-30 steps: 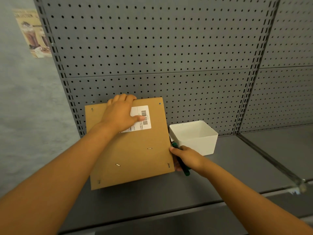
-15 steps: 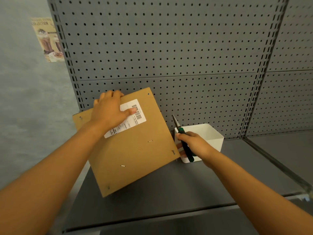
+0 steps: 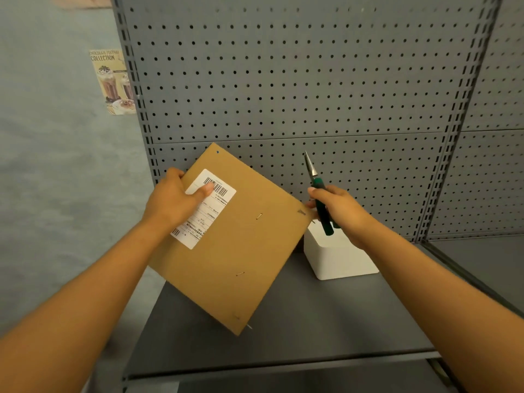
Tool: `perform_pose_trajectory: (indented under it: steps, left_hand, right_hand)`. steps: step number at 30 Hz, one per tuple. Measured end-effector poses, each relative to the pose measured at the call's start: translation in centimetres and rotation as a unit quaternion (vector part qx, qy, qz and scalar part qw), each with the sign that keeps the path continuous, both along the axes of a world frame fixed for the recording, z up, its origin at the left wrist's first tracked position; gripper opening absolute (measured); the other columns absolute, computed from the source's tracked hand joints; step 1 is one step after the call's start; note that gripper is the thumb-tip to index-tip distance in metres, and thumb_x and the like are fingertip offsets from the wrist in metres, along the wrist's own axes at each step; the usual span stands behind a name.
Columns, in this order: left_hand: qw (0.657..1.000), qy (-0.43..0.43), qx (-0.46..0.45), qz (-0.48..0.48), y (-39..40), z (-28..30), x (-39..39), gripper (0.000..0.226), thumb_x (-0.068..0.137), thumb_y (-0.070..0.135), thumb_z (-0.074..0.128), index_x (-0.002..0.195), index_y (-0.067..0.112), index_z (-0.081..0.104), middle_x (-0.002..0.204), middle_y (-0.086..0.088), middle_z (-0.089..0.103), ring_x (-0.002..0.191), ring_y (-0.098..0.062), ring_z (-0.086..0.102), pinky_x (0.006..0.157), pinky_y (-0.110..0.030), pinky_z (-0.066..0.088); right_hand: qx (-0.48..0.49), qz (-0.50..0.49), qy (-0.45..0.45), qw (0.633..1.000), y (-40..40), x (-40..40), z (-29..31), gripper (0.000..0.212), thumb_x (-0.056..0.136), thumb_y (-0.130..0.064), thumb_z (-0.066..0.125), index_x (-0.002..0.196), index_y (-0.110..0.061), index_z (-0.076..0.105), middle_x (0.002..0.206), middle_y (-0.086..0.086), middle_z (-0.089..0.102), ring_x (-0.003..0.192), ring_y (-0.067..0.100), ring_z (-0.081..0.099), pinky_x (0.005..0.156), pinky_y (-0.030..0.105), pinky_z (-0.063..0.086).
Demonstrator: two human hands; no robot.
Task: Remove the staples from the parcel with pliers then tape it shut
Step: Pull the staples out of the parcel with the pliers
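Shelving unit — grey pegboard back [image 3: 283, 80], grey shelf [image 3: 297, 321] below. No writing seen on either.

Wall poster [image 3: 113, 80], left of the unit, partly cut off by the upright. Reads "CHOCOLATE FESTIVAL COLLECTION"; pic of iced drinks under it.

Parcel [image 3: 235, 251] — flat brown cardboard, tilted cornerwise, lifted off the shelf, lower corner over the shelf's left part. Left hand [image 3: 173, 202] grips its upper-left edge, thumb flat on the label. Approx. 2 staples visible mid-face [image 3: 259, 216] & lower [image 3: 240, 274]; small marks at the corners, poss. more staples or holes — can't tell. A thin metal sliver sticks out at the bottom corner.

White bin [image 3: 340, 256] — plain, no markings, on the shelf just right of the parcel, partly behind the right hand.

Label [image 3: 204, 208] — white, barcode at top, second small barcode at lower end, lines of small print; text too small to read.

Pliers [image 3: 317, 191] — needle-nose, green handles, tips pointing up, near the parcel's right corner. Right hand [image 3: 337, 214] curled round the handles. Jaws look closed; whether they hold anything, can't tell.

Status, est.: staple removal phase, early to mid — staples remain on the face. Taping not begun; no tape in view.
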State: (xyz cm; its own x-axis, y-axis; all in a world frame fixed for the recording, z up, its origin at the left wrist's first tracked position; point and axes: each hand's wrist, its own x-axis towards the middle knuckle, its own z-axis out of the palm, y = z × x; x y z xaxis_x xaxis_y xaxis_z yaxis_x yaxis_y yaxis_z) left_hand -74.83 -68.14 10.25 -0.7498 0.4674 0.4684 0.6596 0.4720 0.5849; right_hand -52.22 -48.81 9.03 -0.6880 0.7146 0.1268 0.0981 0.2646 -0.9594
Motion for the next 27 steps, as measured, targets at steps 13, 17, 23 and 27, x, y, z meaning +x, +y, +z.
perform_pose_trajectory:
  steps: [13,17,23,27]
  left_hand:
    - [0.993,-0.080,0.078,0.028,-0.4,-3.1,-0.6,0.060,0.084,0.047,0.064,0.119,0.003,0.045,0.113,-0.010,0.058,0.089,-0.020,0.055,0.063,-0.027,0.043]
    - [0.991,-0.093,0.089,0.041,-0.1,-3.8,-0.4,0.064,0.083,0.049,0.065,0.121,0.002,0.044,0.120,-0.013,0.056,0.100,-0.029,0.058,0.074,-0.036,0.047]
    - [0.988,-0.131,0.065,0.049,0.3,-4.7,0.1,0.075,0.078,0.060,0.062,0.119,0.002,0.040,0.121,-0.016,0.054,0.104,-0.032,0.057,0.085,-0.045,0.051]
    - [0.982,-0.183,0.033,0.044,-0.2,-5.3,0.5,0.076,0.081,0.056,0.062,0.127,0.003,0.033,0.122,-0.011,0.054,0.110,-0.032,0.056,0.079,-0.036,0.047]
  right_hand:
    - [0.025,-0.074,0.047,0.996,0.3,-1.7,0.1,0.032,0.096,-0.043,0.047,0.113,-0.015,0.048,0.121,0.017,0.058,0.113,0.031,0.057,0.097,0.048,0.045]
    - [-0.021,-0.083,0.030,0.996,-0.2,-1.8,-2.4,0.030,0.095,-0.043,0.048,0.110,-0.017,0.047,0.111,0.014,0.062,0.098,0.027,0.062,0.094,0.050,0.049]
    - [-0.011,-0.044,-0.007,0.999,-1.2,-2.2,-4.3,0.041,0.093,-0.038,0.056,0.123,-0.012,0.044,0.111,0.006,0.058,0.100,0.025,0.060,0.089,0.040,0.051]
    - [0.031,-0.059,-0.011,0.998,-0.9,-2.5,-4.4,0.042,0.090,-0.026,0.064,0.123,-0.007,0.044,0.110,0.007,0.056,0.102,0.026,0.058,0.085,0.036,0.050]
